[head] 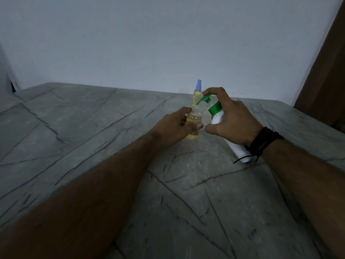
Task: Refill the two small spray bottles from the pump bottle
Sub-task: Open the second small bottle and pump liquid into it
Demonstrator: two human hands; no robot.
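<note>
A small clear spray bottle (pixel 194 120) with yellow liquid stands uncapped on the grey stone table (pixel 93 146), and my left hand (pixel 175 126) grips its body. My right hand (pixel 231 122) holds the white pump bottle (pixel 218 116) tilted, its green pump head (pixel 205 99) pointing left with the nozzle tip just above the open neck. My forefinger rests on top of the pump. Behind them stands the second small spray bottle (pixel 197 94), upright, filled with yellow liquid and closed with a blue spray cap.
A white wall (pixel 149 43) rises just behind the table's far edge. A brown wooden panel (pixel 328 71) stands at the right. Black cord bracelets (pixel 263 141) wrap my right wrist.
</note>
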